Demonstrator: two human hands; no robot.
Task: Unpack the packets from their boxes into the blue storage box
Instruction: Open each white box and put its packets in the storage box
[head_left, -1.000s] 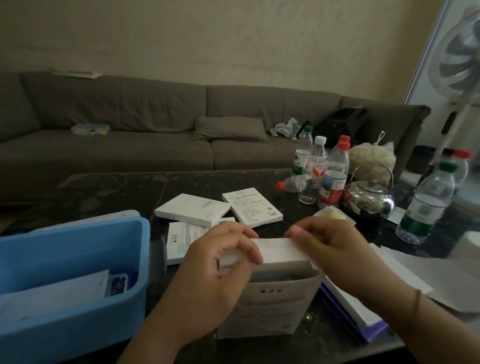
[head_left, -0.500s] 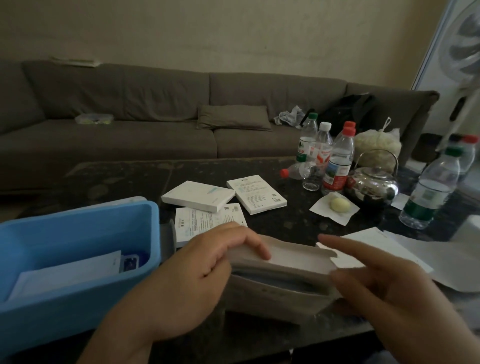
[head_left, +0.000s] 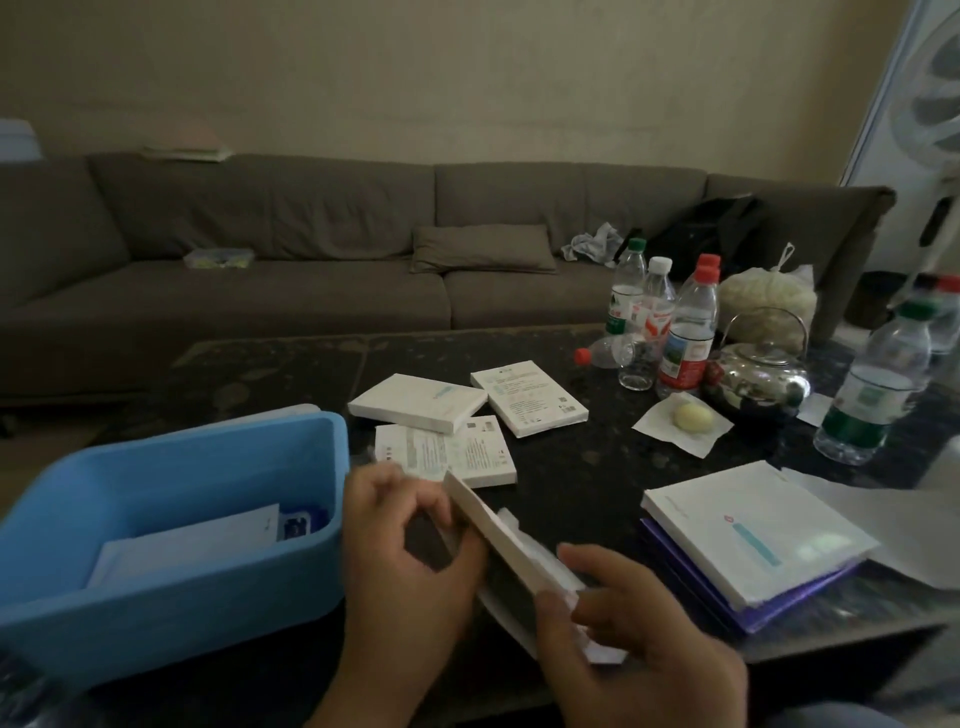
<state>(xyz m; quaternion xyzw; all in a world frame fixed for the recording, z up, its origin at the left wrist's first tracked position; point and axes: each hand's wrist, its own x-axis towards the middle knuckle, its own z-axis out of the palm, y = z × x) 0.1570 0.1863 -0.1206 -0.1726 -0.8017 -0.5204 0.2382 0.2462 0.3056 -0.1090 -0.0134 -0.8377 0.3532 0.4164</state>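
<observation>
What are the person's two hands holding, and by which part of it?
A flat white box: the left hand grips its far end, the right hand grips its near end.

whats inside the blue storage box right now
Inside the blue storage box lie white packets and a small blue item by the right wall. Anything beneath the packets or behind the near wall is hidden.

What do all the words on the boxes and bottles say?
None can be read.
Flat white boxes on the dark table: printed lines, too small and blurred.
Clear plastic bottles' labels: blurred.
White box held in both hands: no print visible.
Blue plastic storage box: no text.
</observation>
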